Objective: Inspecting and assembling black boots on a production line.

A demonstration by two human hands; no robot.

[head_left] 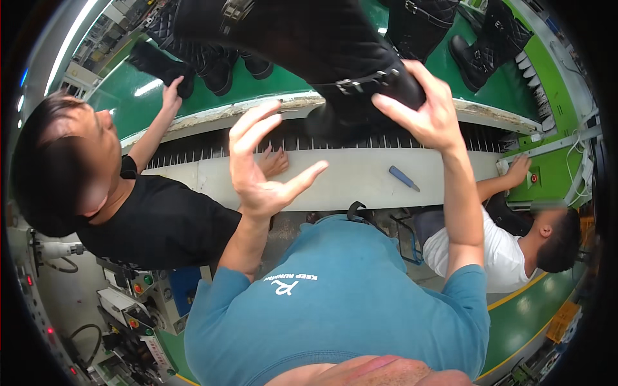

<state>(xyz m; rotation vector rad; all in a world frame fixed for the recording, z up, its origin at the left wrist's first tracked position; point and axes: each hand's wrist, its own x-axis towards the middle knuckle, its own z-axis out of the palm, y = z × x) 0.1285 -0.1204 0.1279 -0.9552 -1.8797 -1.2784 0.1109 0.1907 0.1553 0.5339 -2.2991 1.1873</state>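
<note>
A tall black boot with buckled straps hangs in front of me, its shaft slanting to the upper left. My right hand grips it around the rounded part just below the ankle strap, thumb on the near side. The lower part of the boot is dark, so its outline is hard to make out. To the left of the boot, my left hand is raised with the fingers spread, and nothing is in it.
A white ledge carries a blue-handled tool. Beyond it runs a slatted conveyor, then a green surface with several black boots. Close on my left is a co-worker in black; another in white is at right.
</note>
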